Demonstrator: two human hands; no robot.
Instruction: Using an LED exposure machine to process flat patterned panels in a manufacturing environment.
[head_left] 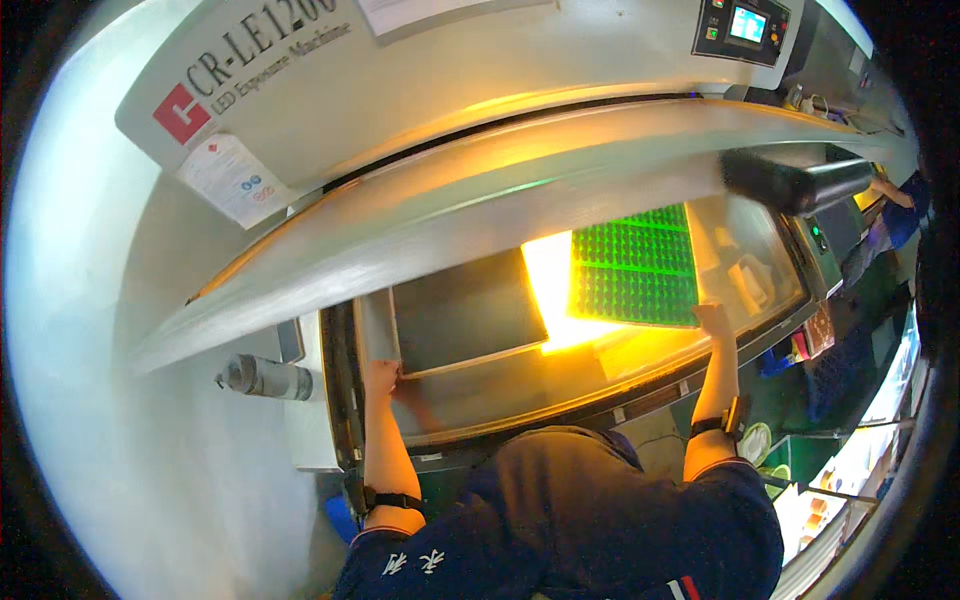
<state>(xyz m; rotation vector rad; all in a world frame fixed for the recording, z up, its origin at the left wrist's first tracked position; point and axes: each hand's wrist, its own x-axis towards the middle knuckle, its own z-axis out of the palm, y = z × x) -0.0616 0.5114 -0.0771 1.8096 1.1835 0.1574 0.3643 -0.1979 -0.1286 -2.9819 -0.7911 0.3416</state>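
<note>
A dark rectangular panel (470, 312) with a thin pale edge lies on the glass bed (470, 400) of a large machine. To its right is a green patterned panel (635, 268), lit from below, with rows of small repeated shapes. My left hand (382, 378) is closed at the near left corner of the dark panel. At the near right corner of the green panel, my right hand (713, 320) is closed on its edge. Bright yellow-white light glows between the two panels. The raised cover hides their far edges.
The machine's long raised cover (480, 205) hangs over the bed, with a black handle (795, 182) at its right. A control screen (748, 25) sits at the top right. A grey roll (265, 378) lies left of the bed. Another person (900, 215) stands at the far right.
</note>
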